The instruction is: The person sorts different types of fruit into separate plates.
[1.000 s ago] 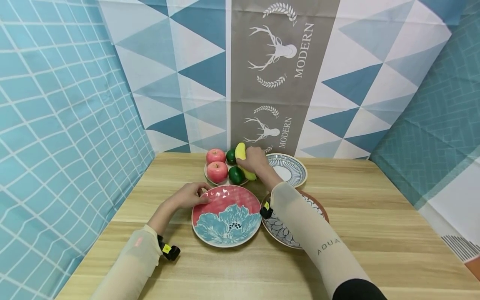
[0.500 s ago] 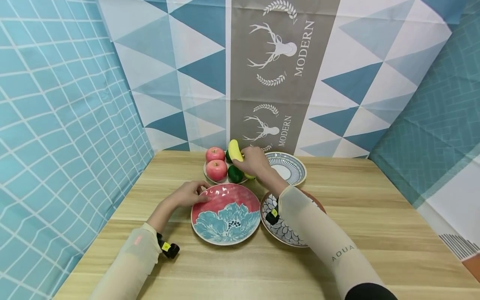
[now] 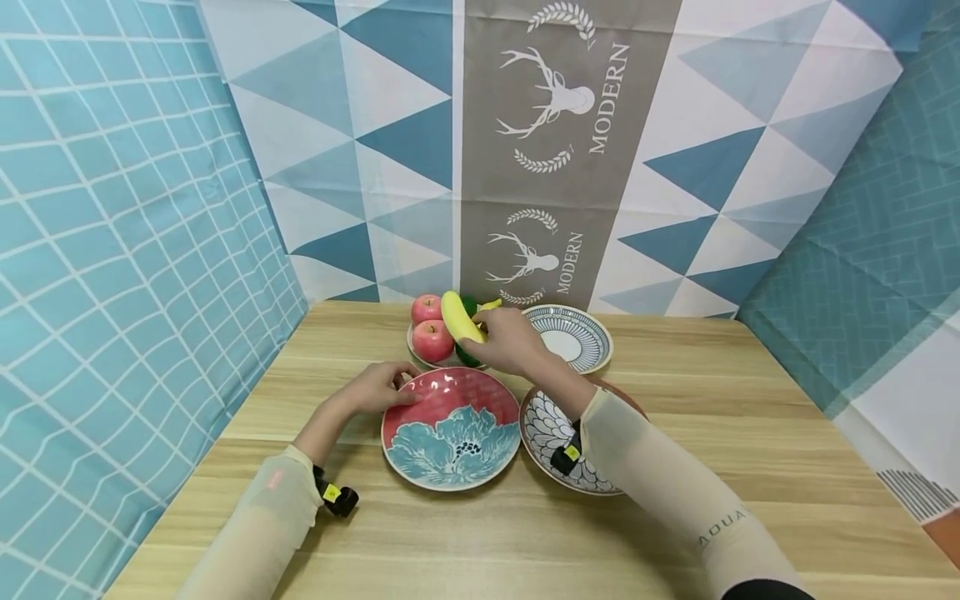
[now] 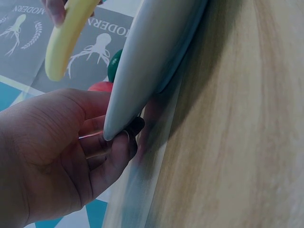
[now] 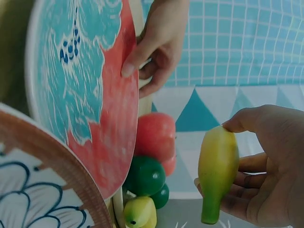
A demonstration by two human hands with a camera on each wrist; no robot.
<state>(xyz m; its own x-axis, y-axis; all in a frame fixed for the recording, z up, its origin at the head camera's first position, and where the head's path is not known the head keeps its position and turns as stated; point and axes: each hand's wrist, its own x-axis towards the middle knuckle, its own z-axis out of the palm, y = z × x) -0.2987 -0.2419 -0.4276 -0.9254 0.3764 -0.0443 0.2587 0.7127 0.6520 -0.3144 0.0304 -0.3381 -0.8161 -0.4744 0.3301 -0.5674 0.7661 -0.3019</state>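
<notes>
In the head view my left hand (image 3: 373, 388) grips the upper left rim of a red plate with a blue flower (image 3: 453, 429). The left wrist view shows this plate tilted, its pale underside (image 4: 147, 61) facing the camera, thumb and fingers on either side of the rim. My right hand (image 3: 512, 340) pinches a yellow banana (image 3: 459, 318), raised above the fruit plate; its green end shows in the right wrist view. Below it are red apples (image 3: 432, 341), dark green round fruits (image 5: 146, 175) and another yellow fruit (image 5: 140, 212), partly hidden by my right hand in the head view.
Beside the red plate lies a brown-rimmed plate with petal patterns (image 3: 547, 429), partly under my right forearm. A blue-and-white patterned plate (image 3: 581, 333) stands at the back right. The wooden table (image 3: 750, 433) meets a patterned backdrop (image 3: 405, 167) behind and tiled-pattern cloth (image 3: 112, 208) at the left.
My right hand has lifted the banana from the fruit plate and shifted it left and toward me. The left hand and the red plate have stayed nearly still.
</notes>
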